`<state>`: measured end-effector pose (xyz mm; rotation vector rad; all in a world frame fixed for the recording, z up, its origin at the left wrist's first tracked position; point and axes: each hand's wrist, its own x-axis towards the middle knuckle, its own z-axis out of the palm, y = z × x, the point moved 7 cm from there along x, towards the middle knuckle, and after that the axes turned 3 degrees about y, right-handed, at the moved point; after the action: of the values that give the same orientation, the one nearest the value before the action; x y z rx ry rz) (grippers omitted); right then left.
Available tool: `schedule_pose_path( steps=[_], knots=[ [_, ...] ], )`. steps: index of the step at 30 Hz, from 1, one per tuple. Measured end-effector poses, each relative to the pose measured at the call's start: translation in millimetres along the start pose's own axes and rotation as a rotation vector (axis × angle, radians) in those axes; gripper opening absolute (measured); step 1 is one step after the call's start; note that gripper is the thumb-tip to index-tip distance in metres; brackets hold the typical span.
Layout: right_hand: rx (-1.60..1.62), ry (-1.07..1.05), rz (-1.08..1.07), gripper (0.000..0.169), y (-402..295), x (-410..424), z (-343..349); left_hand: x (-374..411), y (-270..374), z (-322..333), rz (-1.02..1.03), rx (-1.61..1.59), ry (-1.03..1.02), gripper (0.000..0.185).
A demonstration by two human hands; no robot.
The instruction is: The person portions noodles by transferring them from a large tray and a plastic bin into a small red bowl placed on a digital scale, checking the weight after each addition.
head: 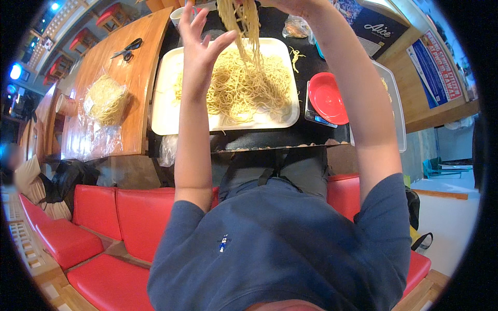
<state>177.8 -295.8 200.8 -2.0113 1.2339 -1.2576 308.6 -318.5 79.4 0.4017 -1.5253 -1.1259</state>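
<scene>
My left hand [199,48] is raised over the left part of a cream tray [165,112], its fingers spread and holding nothing. My right hand [290,5] is at the top edge of the picture, with its fingers mostly cut off. From it hangs a long bundle of yellow noodles [253,35], lifted above the tray. The lower strands reach down to a wide heap of loose noodles [249,85] spread over the tray.
Right of the tray, a red bowl [328,97] sits on a small scale [311,114], near a clear plastic container [400,136]. Stray noodles [296,58] lie on the black table. Scissors [127,50] and bagged noodles [106,99] are on the wooden table at left.
</scene>
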Motion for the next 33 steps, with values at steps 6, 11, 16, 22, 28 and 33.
schedule_pose_path(
  steps=[6,11,16,22,28,33],
  knots=[
    [-0.012,-0.1,0.037,0.03,2.3,-4.4,15.9,37.2,-23.5,44.3,-0.012,-0.132,-0.322,0.028],
    [-0.007,0.093,-0.023,0.027,-14.7,-8.0,-40.1,3.9,-41.6,85.8,-0.265,-0.225,-0.38,0.024],
    [0.162,0.19,0.033,0.023,-20.9,-24.0,-77.5,-25.4,-65.1,86.7,-0.426,-0.248,-0.544,0.027],
    [0.006,0.143,0.078,0.019,-6.1,-76.1,-105.1,-37.2,-74.1,67.0,-0.55,-0.212,-0.582,0.031],
    [-0.119,0.027,0.247,0.021,21.0,-125.2,-82.7,-0.7,-52.6,51.2,-0.357,0.182,-0.617,0.033],
    [-0.337,-0.047,0.259,0.033,26.8,-133.2,-55.4,19.5,10.2,96.4,0.161,0.644,-0.679,0.031]
  ],
)
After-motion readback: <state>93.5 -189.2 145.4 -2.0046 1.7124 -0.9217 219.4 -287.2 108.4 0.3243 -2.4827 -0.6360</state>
